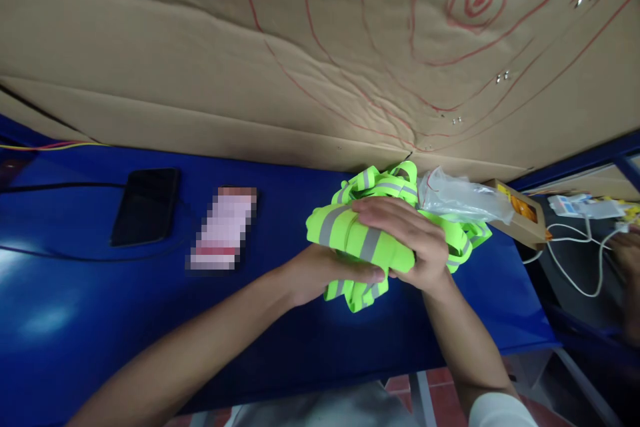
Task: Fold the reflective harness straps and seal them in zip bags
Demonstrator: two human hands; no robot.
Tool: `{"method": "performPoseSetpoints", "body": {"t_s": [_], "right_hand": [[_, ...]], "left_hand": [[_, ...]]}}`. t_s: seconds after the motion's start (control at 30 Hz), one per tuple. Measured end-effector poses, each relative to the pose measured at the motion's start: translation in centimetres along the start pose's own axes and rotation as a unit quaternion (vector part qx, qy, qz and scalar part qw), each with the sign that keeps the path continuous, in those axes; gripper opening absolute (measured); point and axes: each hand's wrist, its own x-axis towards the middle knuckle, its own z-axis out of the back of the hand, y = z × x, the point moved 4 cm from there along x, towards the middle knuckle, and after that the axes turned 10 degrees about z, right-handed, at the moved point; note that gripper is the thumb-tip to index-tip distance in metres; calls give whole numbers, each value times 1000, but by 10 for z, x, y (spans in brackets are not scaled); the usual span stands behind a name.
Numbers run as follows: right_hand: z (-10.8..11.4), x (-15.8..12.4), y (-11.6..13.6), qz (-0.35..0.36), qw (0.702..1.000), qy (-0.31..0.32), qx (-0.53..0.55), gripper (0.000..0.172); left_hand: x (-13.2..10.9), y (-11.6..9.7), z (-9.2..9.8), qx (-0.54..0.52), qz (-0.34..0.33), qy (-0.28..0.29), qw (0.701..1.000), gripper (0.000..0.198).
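A rolled bundle of neon yellow-green reflective strap [360, 233] with grey bands is held above the table between both hands. My left hand [325, 273] grips it from below and the left, with the thumb lying along its near side. Over the top and right end, my right hand [415, 237] wraps its fingers around the roll. Loops of the strap hang beneath the hands. More neon strap [395, 180] lies in a loose heap just behind the roll, and some shows to the right of my right hand. The left fingers are mostly hidden behind the bundle.
On the blue table [280, 340] lie a black phone-like device [145, 207] with a cable and a phone with a blurred screen [225, 227]. A clear plastic bag [465, 197] and a cardboard box [523, 213] sit right. Cardboard [200, 80] walls the back. Another person's hand [627, 250] shows far right.
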Motion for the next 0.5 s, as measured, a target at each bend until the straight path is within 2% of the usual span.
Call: {"method": "performPoseSetpoints", "body": {"t_s": [0.13, 0.23, 0.3, 0.4, 0.43, 0.5], "right_hand": [[8, 2, 2, 47, 998, 29, -21, 51], [15, 4, 2, 31, 998, 43, 21, 49], [19, 5, 2, 12, 999, 45, 19, 51], [22, 6, 6, 17, 999, 47, -13, 51], [24, 7, 7, 14, 998, 59, -29, 50], [26, 7, 8, -17, 993, 109, -50, 56]], "left_hand": [[-9, 1, -7, -13, 13, -15, 1000, 35], [-13, -7, -5, 6, 12, 6, 1000, 27], [-16, -13, -3, 12, 14, 44, 999, 30], [-20, -21, -3, -7, 14, 121, 993, 53], [-20, -22, -2, -16, 11, 122, 992, 56], [-18, -24, 4, -21, 5, 77, 997, 51]]}}
